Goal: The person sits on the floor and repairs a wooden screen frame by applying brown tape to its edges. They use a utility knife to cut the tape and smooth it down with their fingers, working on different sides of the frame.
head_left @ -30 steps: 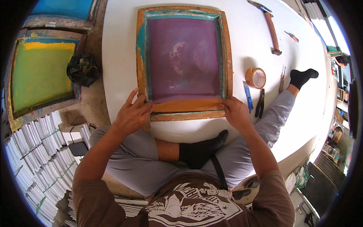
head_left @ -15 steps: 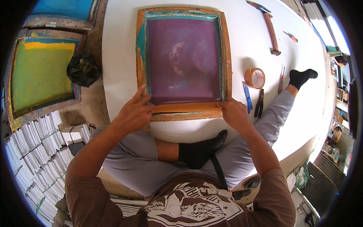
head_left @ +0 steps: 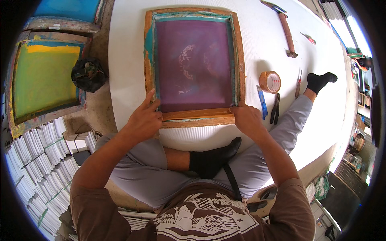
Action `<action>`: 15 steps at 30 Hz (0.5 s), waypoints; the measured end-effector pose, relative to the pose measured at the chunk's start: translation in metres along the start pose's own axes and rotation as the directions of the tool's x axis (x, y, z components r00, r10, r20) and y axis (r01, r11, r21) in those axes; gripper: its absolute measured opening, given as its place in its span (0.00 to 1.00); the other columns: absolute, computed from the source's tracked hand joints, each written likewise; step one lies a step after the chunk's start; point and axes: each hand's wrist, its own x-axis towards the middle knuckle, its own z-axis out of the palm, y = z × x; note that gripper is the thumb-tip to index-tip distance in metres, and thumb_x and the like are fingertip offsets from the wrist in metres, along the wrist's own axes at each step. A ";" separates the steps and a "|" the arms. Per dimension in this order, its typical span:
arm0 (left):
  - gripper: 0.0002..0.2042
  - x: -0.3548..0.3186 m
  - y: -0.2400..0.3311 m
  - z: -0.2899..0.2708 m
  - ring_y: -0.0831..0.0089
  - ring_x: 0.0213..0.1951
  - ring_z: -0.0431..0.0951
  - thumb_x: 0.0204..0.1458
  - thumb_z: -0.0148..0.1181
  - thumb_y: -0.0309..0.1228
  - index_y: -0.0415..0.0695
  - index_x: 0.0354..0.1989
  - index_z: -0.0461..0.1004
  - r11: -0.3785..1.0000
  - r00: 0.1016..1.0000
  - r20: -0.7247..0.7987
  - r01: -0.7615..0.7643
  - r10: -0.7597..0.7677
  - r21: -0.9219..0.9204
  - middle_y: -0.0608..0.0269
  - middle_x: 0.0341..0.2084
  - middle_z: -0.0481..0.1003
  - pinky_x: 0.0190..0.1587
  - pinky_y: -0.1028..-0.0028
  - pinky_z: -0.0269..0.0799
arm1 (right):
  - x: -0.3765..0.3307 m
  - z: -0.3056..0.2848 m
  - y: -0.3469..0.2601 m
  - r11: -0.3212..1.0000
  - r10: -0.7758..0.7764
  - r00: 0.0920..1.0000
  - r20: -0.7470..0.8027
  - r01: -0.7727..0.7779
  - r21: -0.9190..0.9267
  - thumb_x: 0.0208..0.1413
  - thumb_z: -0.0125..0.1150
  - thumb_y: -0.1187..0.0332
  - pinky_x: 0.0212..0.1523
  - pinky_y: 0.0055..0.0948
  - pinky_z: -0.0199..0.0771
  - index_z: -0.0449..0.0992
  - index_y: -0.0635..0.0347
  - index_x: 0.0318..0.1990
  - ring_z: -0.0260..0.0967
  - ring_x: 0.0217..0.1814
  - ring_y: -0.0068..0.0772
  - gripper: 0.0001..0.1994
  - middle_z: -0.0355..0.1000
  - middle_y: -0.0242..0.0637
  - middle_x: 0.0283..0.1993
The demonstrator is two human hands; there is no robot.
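Observation:
A wooden screen printing frame point(head_left: 241, 72) with purple mesh point(head_left: 193, 56) lies flat before me on the white surface. Across the mesh's near edge runs a strip of brown tape point(head_left: 197, 114). My left hand point(head_left: 144, 119) grips the near left corner, index finger along the side rail and thumb by the tape's left end. At the near right corner my right hand point(head_left: 248, 117) is closed, thumb and index pinching at the tape's right end against the rail. Its other fingers are curled under. Hidden fingertips make the exact contact hard to see.
To the right lie a roll of brown tape point(head_left: 264, 81), a blue cutter knife point(head_left: 262, 102), black pliers point(head_left: 275, 109), screwdrivers point(head_left: 298, 84) and a hammer point(head_left: 286, 34). Paint-stained screens point(head_left: 46, 80), a black bag point(head_left: 88, 75) and paper stacks point(head_left: 44, 160) stand left.
The frame has shifted very slightly, together with both hands. Both hands keep their places at the near corners.

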 end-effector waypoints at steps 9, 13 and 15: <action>0.05 0.004 -0.003 0.008 0.62 0.52 0.78 0.42 0.64 0.28 0.48 0.22 0.86 1.000 0.994 -0.105 -0.015 0.013 -0.022 0.68 0.21 0.80 0.80 0.44 0.36 | 0.002 -0.002 -0.002 0.998 -0.047 0.998 0.040 0.049 -0.049 0.60 0.56 0.71 0.48 0.49 0.81 0.86 0.54 0.48 0.82 0.45 0.50 0.14 0.78 0.48 0.46; 0.05 0.007 -0.004 0.008 0.61 0.52 0.78 0.41 0.64 0.28 0.49 0.21 0.86 1.000 0.997 -0.072 -0.018 0.016 -0.024 0.67 0.21 0.81 0.80 0.42 0.35 | 0.004 0.002 -0.001 0.992 -0.072 0.996 0.050 0.076 -0.097 0.60 0.56 0.71 0.46 0.48 0.82 0.86 0.55 0.48 0.83 0.43 0.49 0.14 0.78 0.47 0.46; 0.06 0.011 -0.003 -0.005 0.62 0.59 0.76 0.48 0.64 0.29 0.50 0.29 0.88 1.000 0.993 0.116 -0.001 0.002 -0.007 0.68 0.31 0.84 0.80 0.42 0.30 | 0.004 0.002 -0.001 0.990 -0.085 0.995 0.047 0.089 -0.109 0.59 0.56 0.71 0.45 0.47 0.83 0.85 0.55 0.48 0.83 0.42 0.48 0.14 0.78 0.47 0.47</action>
